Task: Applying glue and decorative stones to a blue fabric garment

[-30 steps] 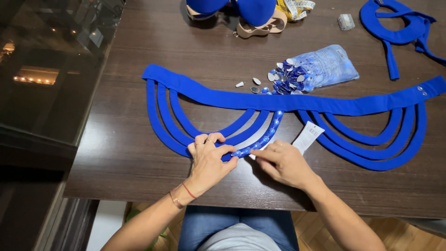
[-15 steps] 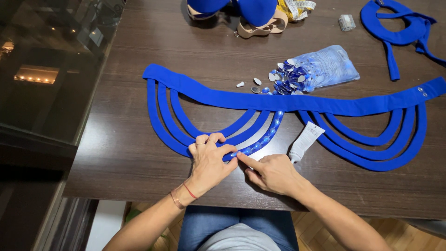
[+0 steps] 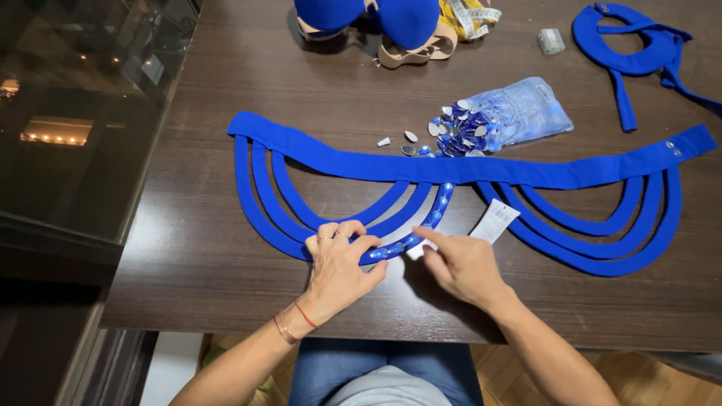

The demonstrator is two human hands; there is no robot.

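Bare forearms — thin wrist bracelets (left), jeans

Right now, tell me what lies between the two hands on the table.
In the head view, the left hand and right hand are bridged by a blue fabric strap carrying shiny blue gems; below it, bare dark table.
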